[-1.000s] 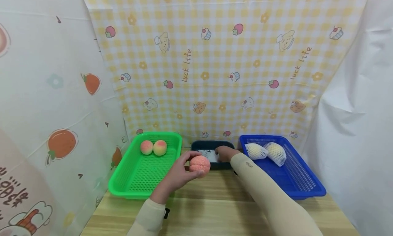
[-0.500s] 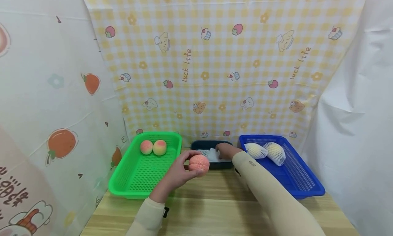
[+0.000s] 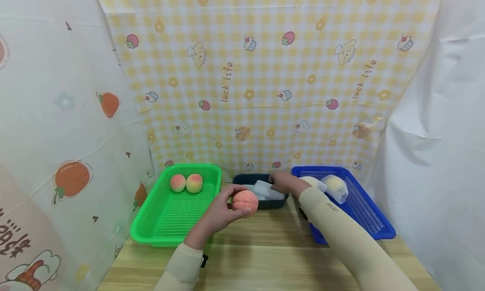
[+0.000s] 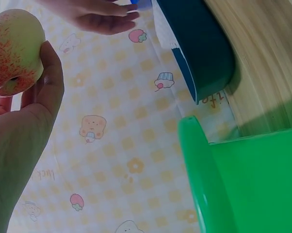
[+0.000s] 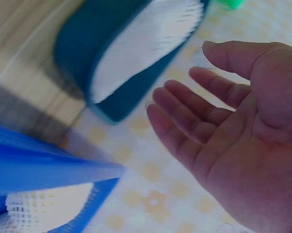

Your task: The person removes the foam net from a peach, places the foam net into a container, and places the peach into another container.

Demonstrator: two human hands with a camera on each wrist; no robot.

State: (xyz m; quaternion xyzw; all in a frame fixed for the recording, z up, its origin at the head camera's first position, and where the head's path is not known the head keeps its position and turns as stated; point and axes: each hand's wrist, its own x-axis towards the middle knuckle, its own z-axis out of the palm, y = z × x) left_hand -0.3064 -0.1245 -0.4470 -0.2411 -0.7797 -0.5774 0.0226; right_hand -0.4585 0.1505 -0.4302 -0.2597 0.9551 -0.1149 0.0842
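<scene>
My left hand [image 3: 223, 209] holds a pinkish peach [image 3: 245, 203] above the table, just in front of a dark teal box [image 3: 273, 204]. The left wrist view shows the peach [image 4: 16, 51] as yellow-green with red speckles, thumb and fingers round it. White foam net sleeves [image 3: 264, 190] lie in the box, partly hidden behind the peach. Over the box's right end is my right hand [image 3: 285, 182]. In the right wrist view that hand [image 5: 233, 116] has loosely bent fingers and nothing in its grasp, beside the white sleeve [image 5: 141, 48].
A green basket [image 3: 137, 230] on the left bears two peaches [image 3: 185, 183]. The blue basket [image 3: 382, 230] on the right has two net-wrapped fruits [image 3: 335, 188], one partly behind my right arm. Patterned cloth [image 3: 246, 114] hangs behind the wooden table [image 3: 257, 257].
My right hand has drawn up and to the right from inside the box, and the white sleeve there lies differently. The left hand keeps holding the peach. The head view has shifted slightly.
</scene>
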